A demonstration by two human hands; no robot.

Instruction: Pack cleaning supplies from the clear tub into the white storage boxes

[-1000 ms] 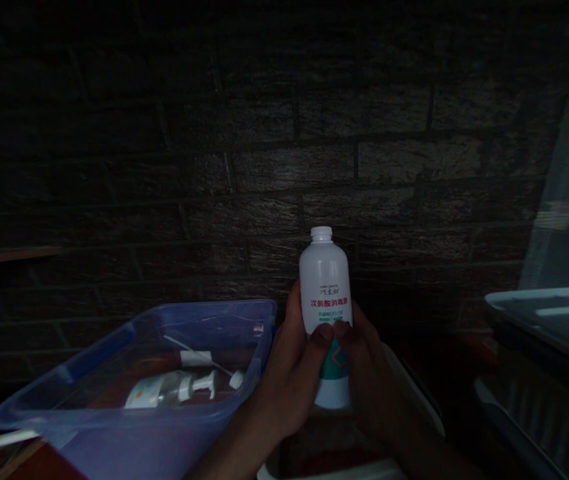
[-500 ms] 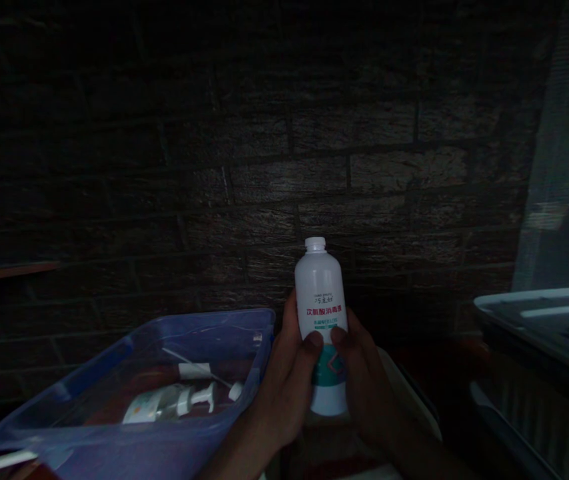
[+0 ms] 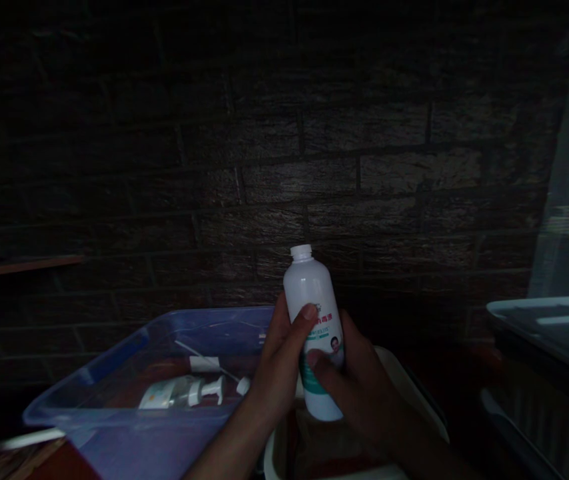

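A white disinfectant bottle [image 3: 312, 283] with a red and green printed label is held up in front of me, leaning slightly left at its top. My left hand [image 3: 284, 347] wraps its left side, with the thumb lying across the label. On the lower right side my right hand [image 3: 352, 373] grips it, thumb pressed on the green band. The bottle's neck is topped in white; whether that is a cap I cannot tell. Beneath the hands sits a pale-rimmed container [image 3: 270, 453], partly hidden by my forearms.
To the left stands a translucent blue plastic bin [image 3: 114, 427]. A pump bottle [image 3: 179, 392] and a thin white tube lie in it. At the right is a light-lidded box [image 3: 549, 327]. A dark brick wall [image 3: 284, 180] rises behind, with a wooden ledge [image 3: 24, 268] at left.
The bottle has tilted left and turned in my hands, so a small portrait on the label now shows. My left thumb has moved up the label. The view has shifted slightly left.
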